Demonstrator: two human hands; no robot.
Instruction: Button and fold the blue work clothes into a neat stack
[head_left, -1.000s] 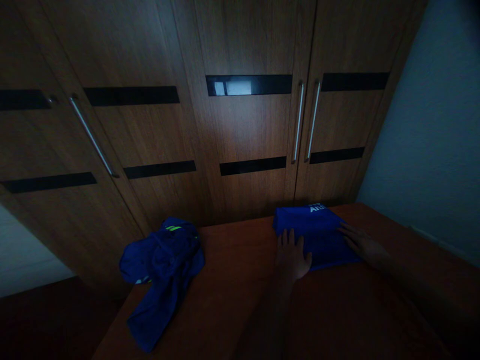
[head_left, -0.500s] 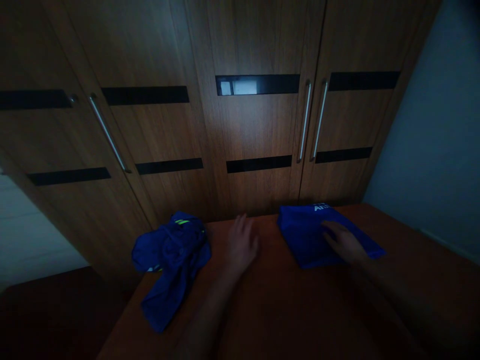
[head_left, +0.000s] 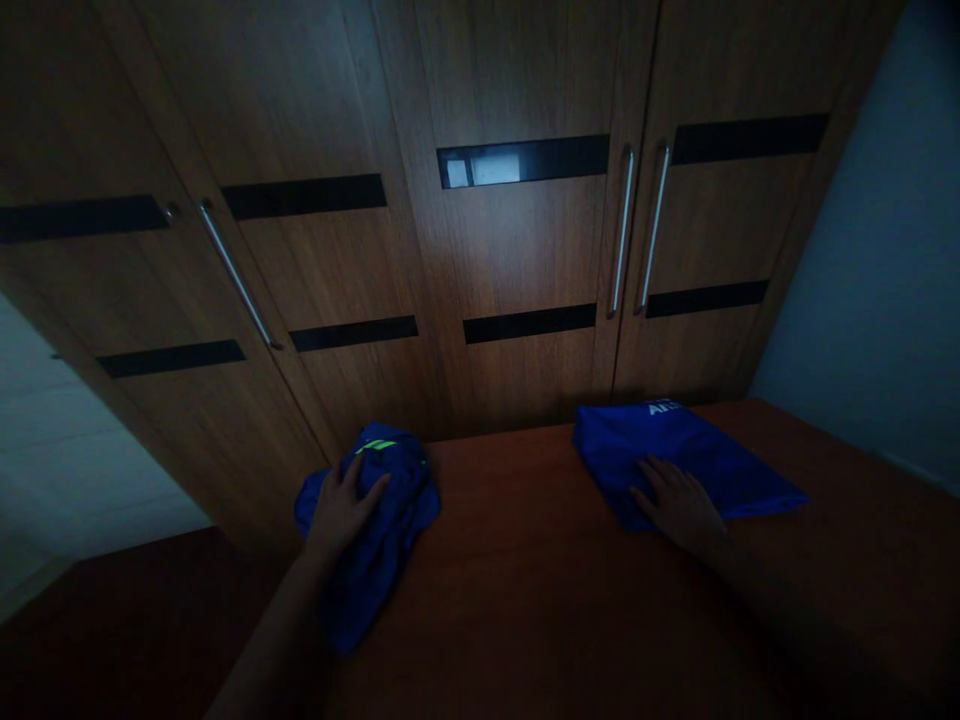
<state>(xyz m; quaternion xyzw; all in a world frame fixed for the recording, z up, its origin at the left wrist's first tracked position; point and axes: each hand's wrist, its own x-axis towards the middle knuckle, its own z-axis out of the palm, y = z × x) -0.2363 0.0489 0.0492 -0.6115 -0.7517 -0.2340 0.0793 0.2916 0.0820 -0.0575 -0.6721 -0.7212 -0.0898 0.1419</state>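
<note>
A crumpled blue garment (head_left: 397, 520) with bright yellow-green stripes lies in a heap on the left of the wooden table (head_left: 510, 580). On top of it rests my left hand (head_left: 343, 508), fingers spread. To the right, a second blue garment (head_left: 697, 450) lies folded flat, with white lettering at its far edge. My right hand (head_left: 679, 500) lies over its near side with the fingers apart. The left hand covers part of the crumpled garment, whose exact kind I cannot make out.
Behind the table stands a wooden wardrobe (head_left: 525, 250) with dark strips and long metal handles. A pale wall (head_left: 885, 300) rises on the right. At the left, the floor (head_left: 150, 610) shows dark beyond the table's edge.
My left hand has moved left, from over the bare table onto the crumpled garment. My right hand stays at the folded garment, its fingers now lying flatter. The view has shifted slightly.
</note>
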